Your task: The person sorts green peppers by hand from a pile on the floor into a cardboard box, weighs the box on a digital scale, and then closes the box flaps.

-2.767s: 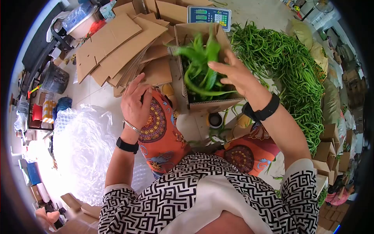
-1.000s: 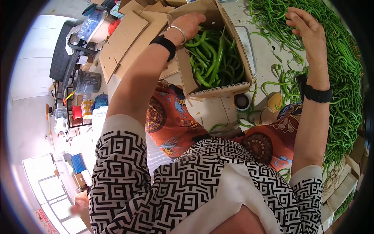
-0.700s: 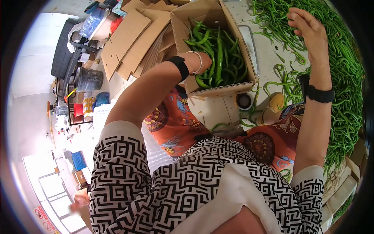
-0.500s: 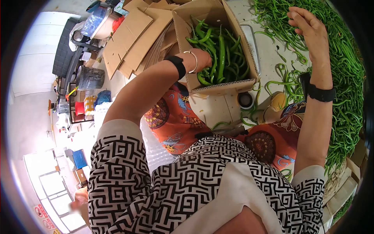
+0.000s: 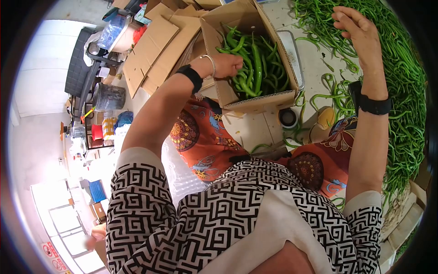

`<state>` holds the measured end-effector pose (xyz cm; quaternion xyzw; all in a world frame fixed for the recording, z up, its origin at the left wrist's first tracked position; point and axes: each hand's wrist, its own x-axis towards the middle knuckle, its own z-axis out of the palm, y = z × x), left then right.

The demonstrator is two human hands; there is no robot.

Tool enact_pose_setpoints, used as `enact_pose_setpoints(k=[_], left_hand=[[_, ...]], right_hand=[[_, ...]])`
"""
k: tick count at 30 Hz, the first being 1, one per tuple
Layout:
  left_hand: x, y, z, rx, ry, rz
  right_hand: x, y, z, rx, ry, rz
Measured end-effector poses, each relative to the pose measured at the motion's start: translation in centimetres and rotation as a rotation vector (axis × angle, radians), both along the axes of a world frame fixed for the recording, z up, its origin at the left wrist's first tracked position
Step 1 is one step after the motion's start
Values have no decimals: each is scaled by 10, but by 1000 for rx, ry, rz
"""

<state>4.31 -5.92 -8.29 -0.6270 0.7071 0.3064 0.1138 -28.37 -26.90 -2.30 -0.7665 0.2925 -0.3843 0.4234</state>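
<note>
My left hand (image 5: 226, 65), with a bracelet and a black band at its wrist, is over the left side of an open cardboard box (image 5: 267, 103). Its fingers are curled closed beside the long green peppers (image 5: 258, 66) in the box. Whether something is inside those fingers is hidden. On the far right, my right hand (image 5: 358, 29) is raised above a heap of long thin green peppers (image 5: 401, 68). Its fingers are loosely bent and apart, holding nothing visible. A black band circles this wrist too.
Flattened cardboard sheets (image 5: 155, 43) lie left of the box. A flat metal-edged tray or scale (image 5: 292, 59) shows at the box's right side. Loose peppers (image 5: 335, 93) and a dark round object (image 5: 287, 118) are on the floor. A dark bucket (image 5: 109, 97) stands farther left.
My left hand has drawn back left and slightly up from among the peppers in the box, its fingers now curled. My right hand has barely moved.
</note>
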Motion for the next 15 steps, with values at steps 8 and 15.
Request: enact_pose_setpoints(k=[8, 15], left_hand=[[4, 7, 38, -19, 499, 393], [6, 1, 49, -217, 556, 614]], right_hand=[[0, 10, 6, 32, 10, -32], [14, 32, 9, 91, -50, 1]])
